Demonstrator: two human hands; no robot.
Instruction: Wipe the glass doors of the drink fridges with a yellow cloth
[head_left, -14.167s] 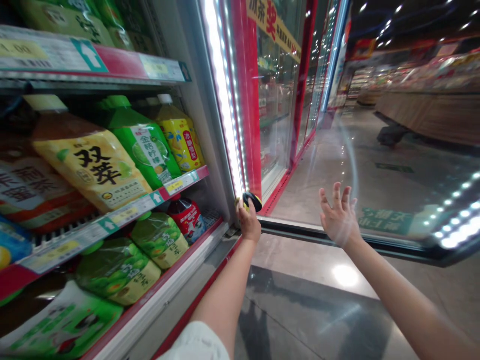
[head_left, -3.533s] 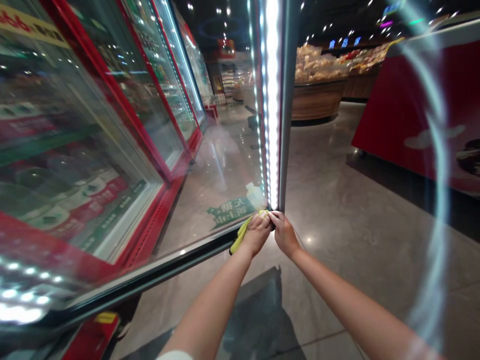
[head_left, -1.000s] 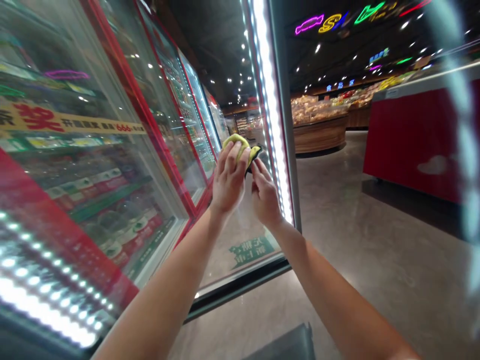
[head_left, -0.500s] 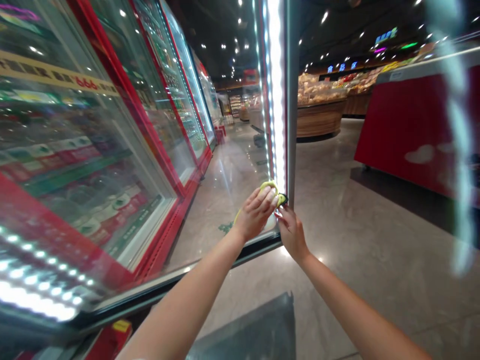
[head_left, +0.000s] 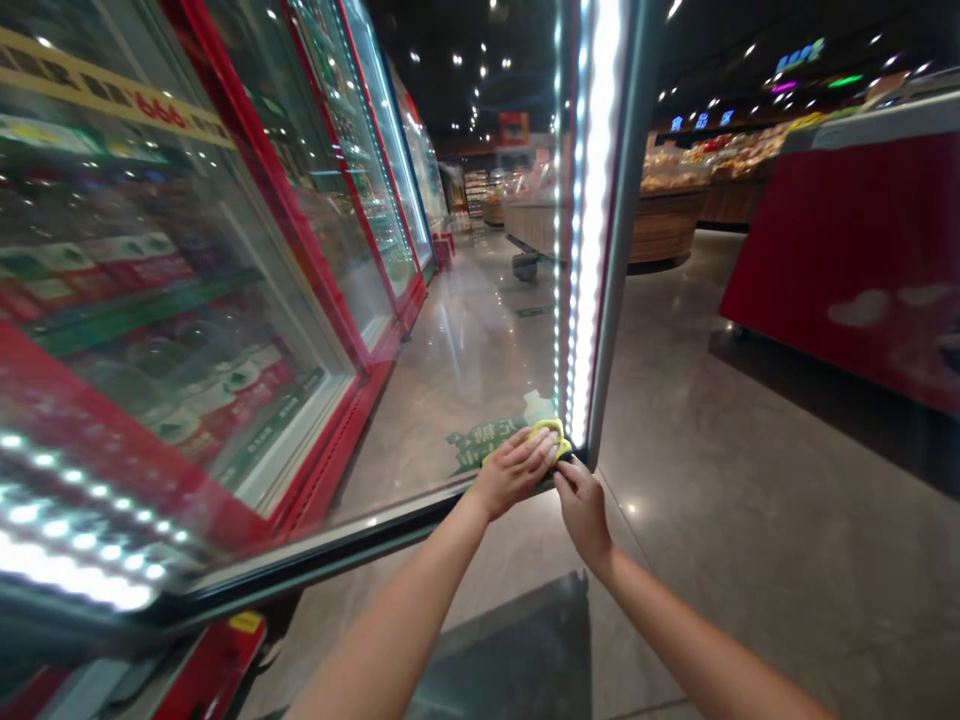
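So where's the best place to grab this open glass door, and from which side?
Probably the upright grey edge of the glass door, from the right: it's a slim, straight bar with bare floor beside it. Choose a spot above the lower corner, where the left hand has the yellow cloth and the right hand is close by.

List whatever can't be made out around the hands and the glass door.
All in the head view:
- Underside of the yellow cloth: covered by the left hand.
- What the fingertips of the right hand touch: hidden by its own fingers.
- Top of the door frame: cut off by the upper edge.
- Small print on the red-and-white packages: blurred behind glass.
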